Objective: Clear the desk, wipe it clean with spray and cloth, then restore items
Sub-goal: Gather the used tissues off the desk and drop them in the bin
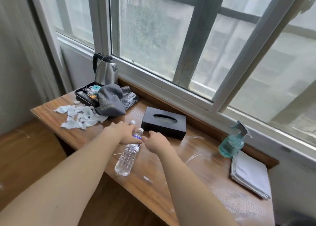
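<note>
A clear ribbed plastic water bottle (pixel 127 154) lies on its side near the front edge of the wood-grain desk (pixel 196 178). The left hand (pixel 125 132) rests on its neck, fingers curled around it. The right hand (pixel 156 142) hovers just beside, loosely curled, holding nothing. Behind sits a matte black rectangular tissue box (pixel 163 122); a teal spray bottle (pixel 233 141) and a folded white cloth (pixel 248 173) lie at the right.

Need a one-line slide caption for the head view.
Both hands reach a lying water bottle on the littered desk.
</note>
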